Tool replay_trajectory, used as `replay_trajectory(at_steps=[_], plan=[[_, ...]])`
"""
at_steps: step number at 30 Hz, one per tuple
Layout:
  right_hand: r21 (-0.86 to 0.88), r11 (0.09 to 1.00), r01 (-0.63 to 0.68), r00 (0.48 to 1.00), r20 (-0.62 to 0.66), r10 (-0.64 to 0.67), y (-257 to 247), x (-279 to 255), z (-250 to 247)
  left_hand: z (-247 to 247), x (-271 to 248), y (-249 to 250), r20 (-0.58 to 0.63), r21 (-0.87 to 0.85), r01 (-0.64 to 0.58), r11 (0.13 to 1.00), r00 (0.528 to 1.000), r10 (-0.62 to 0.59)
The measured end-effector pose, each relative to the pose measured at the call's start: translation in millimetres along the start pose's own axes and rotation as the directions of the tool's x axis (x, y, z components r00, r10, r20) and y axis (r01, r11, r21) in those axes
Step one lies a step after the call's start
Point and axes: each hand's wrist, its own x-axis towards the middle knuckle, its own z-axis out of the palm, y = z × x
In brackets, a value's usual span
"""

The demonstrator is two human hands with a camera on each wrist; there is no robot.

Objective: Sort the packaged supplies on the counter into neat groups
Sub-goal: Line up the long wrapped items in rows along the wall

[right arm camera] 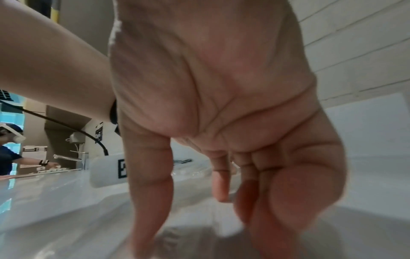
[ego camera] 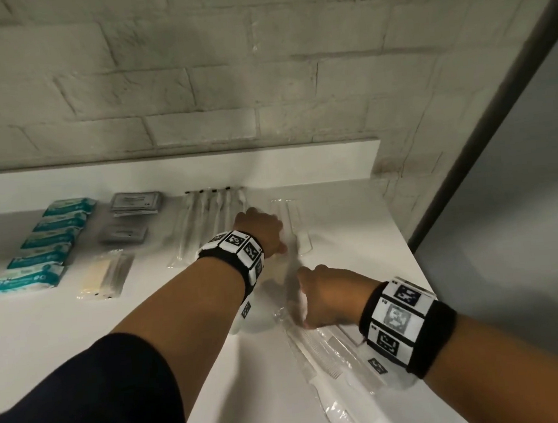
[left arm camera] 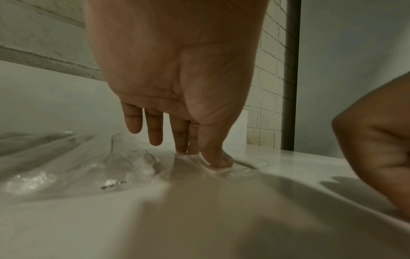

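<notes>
A white counter (ego camera: 63,328) ran below a pale brick wall (ego camera: 194,84). At far left, five teal packets (ego camera: 45,244) lay in a slanted column. Beside them sat two stacks of grey sachets (ego camera: 136,203), and nearer the front edge a clear bag of cream sticks (ego camera: 104,275). Next came a row of long clear sleeves with dark tips (ego camera: 211,213), set against the back ledge.

The left hand (ego camera: 260,229) reached across, its thumb and two fingers (left arm camera: 182,140) straight and pressing a clear sleeve (ego camera: 292,243) flat onto the counter; the other two fingers stayed lifted. That sleeve lay just right of the row, beside another clear sleeve (ego camera: 304,232).

The right hand (ego camera: 327,296) was at the sleeve's near end, fingers curled downward; whether they pinched the sleeve or merely touched it could not be told. Beneath the right wrist, a loose heap of wrapped combs (ego camera: 329,354) lay near the counter's right edge, apart from the tidy groups.
</notes>
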Motion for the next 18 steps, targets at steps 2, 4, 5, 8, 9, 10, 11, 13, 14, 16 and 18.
replay_trajectory(at_steps=[2, 4, 5, 8, 9, 10, 11, 13, 14, 16, 18], plan=[[-0.062, 0.998, -0.031, 0.999, 0.008, 0.031, -1.3, 1.2, 4.7, -0.5, -0.9, 0.5, 0.002, 0.002, 0.004, 1.000, 1.000, -0.004], [-0.088, 0.995, -0.036, 0.999, 0.023, 0.038, -3.1, 5.0, 8.7, -1.4, -1.7, 0.8, 0.006, 0.005, 0.006, 1.000, 1.000, -0.006], [-0.076, 0.997, -0.032, 0.999, 0.032, 0.034, -4.4, 6.8, 10.3, -1.9, -1.5, 0.8, 0.007, 0.006, 0.004, 1.000, 1.000, -0.004], [0.006, 1.000, -0.010, 0.998, 0.065, 0.010, -6.4, 7.0, 9.0, -1.9, -0.5, 0.3, 0.007, 0.005, 0.000, 1.000, 1.000, 0.000], [-0.016, 1.000, 0.025, 0.997, 0.079, -0.023, -6.1, 6.1, 6.2, -1.8, -0.2, 0.0, 0.008, 0.005, 0.002, 1.000, 1.000, -0.002], [-0.060, 0.996, 0.059, 0.995, 0.088, -0.054, -4.1, 4.8, 2.5, -1.5, -0.2, 0.1, 0.010, 0.005, 0.004, 1.000, 1.000, -0.004], [-0.105, 0.991, 0.083, 0.994, 0.073, -0.076, -0.6, 4.5, -2.5, -1.4, 0.1, -0.2, 0.011, 0.004, 0.005, 1.000, 1.000, -0.005], [-0.144, 0.988, 0.054, 0.998, -0.033, -0.060, 11.3, 6.9, -19.0, -1.0, 1.0, -0.3, 0.006, -0.001, 0.001, 1.000, 1.000, -0.001], [-0.107, 0.994, 0.034, 0.991, -0.124, -0.048, 19.5, 7.9, -31.4, -0.8, 1.8, -0.7, -0.001, -0.007, 0.000, 1.000, 1.000, 0.000], [0.013, 1.000, 0.008, 0.937, -0.348, -0.003, 37.0, 7.8, -60.2, -0.4, 3.4, -1.5, -0.007, -0.016, 0.003, 1.000, 1.000, -0.003], [0.088, 0.996, 0.016, 0.819, -0.573, 0.037, 54.2, 8.3, -83.6, -0.7, 4.4, -2.3, -0.007, -0.023, 0.006, 1.000, 1.000, -0.006]])
